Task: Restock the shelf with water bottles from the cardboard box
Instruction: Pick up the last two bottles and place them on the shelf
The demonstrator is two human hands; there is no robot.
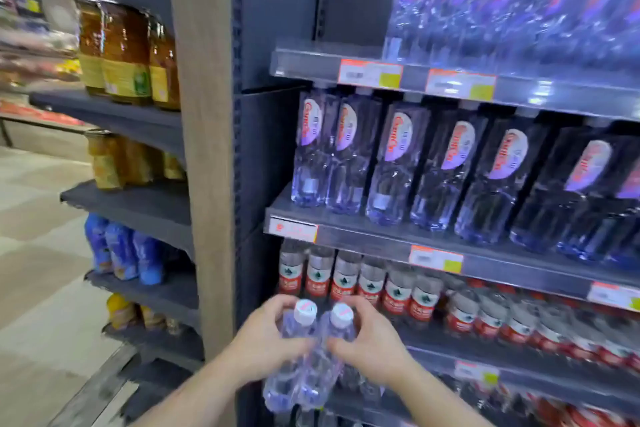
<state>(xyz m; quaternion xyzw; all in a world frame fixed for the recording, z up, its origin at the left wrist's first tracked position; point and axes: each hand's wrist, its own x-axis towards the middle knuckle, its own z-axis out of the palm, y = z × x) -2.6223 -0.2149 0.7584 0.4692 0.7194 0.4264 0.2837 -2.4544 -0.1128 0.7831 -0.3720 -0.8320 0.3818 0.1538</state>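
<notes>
Left hand (265, 340) and right hand (372, 341) are each gripping a bottle (294, 357) – fingers curled round the necks – and one could be slipping, or knocking the shelf (363, 239) row.

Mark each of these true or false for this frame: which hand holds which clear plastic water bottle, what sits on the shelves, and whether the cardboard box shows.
1. Each hand grips one clear plastic water bottle with a white cap: the left hand the left bottle, the right hand the right bottle. True.
2. The two held bottles are far apart. False: they are side by side, apparently touching.
3. The grey metal shelf at mid height carries tall clear bottles with oval pink-and-red labels. True.
4. The small bottles with red labels stand above those tall bottles. False: they stand on the shelf below.
5. The cardboard box is in view. False: no box shows.
</notes>
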